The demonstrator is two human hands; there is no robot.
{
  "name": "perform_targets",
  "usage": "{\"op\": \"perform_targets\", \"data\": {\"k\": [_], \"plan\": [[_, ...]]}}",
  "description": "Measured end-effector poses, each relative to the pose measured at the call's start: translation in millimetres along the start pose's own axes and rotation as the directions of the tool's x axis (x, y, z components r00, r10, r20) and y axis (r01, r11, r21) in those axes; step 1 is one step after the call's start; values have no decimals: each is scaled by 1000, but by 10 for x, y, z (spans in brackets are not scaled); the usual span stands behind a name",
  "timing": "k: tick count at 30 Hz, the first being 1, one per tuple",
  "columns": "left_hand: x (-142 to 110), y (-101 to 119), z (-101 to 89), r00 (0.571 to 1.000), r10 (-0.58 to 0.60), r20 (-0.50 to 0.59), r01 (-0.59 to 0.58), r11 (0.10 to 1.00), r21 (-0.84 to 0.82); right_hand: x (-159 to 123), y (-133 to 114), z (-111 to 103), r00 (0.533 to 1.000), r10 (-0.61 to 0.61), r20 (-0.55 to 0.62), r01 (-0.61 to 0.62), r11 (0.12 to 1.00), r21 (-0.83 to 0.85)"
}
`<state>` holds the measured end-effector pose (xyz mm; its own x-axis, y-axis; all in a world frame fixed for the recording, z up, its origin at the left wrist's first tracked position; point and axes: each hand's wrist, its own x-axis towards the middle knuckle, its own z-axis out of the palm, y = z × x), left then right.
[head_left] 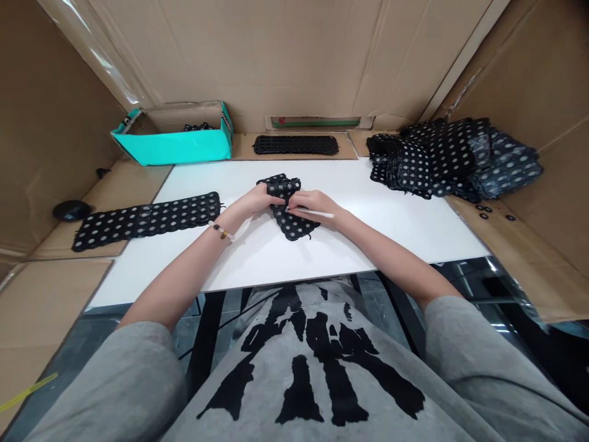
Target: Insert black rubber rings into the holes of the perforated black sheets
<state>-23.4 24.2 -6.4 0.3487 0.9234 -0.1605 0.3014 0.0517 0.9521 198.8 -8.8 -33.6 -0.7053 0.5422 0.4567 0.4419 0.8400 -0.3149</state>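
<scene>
A folded black strip with rows of pale dots (294, 226) is over the white board in front of me. My left hand (262, 199) grips its upper left part, the thumb lying across the dotted face. Between the closed fingers of my right hand (315, 204) is a slim white pen-like tool (317, 213). Its front end meets the strip close to my left thumb; the exact tip is too small to make out. A similar dotted strip (147, 220) lies flat to the left, beside my left forearm.
A turquoise box (175, 147) with black pieces inside stands at the back left. Behind the board lies a black strip (296, 145). Dotted strips are piled (442, 156) at the back right, near several small black rings (481, 215). A black round object (71, 210) sits far left. Cardboard walls (294, 55) enclose the board.
</scene>
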Motion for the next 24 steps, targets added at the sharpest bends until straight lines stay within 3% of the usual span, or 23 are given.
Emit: {"op": "perform_targets", "data": {"k": [5, 9, 12, 16, 24], "plan": [[-54, 58, 41, 1000, -17, -3, 17, 996, -87, -4, -55, 32, 1000, 17, 22, -15, 993, -115], [-65, 62, 39, 996, -89, 11, 90, 983, -158, 9, -107, 156, 996, 85, -39, -92, 967, -239], [-73, 70, 33, 997, -76, 22, 79, 983, -165, 43, -125, 239, 987, 148, -61, -159, 943, -294], [-102, 124, 35, 994, -101, 39, 106, 982, -158, 82, -151, 249, 973, 228, -41, -229, 922, -313], [-154, 238, 31, 988, -154, 12, 154, 974, -163, 99, -156, 215, 975, 218, -33, -218, 934, -282]]}}
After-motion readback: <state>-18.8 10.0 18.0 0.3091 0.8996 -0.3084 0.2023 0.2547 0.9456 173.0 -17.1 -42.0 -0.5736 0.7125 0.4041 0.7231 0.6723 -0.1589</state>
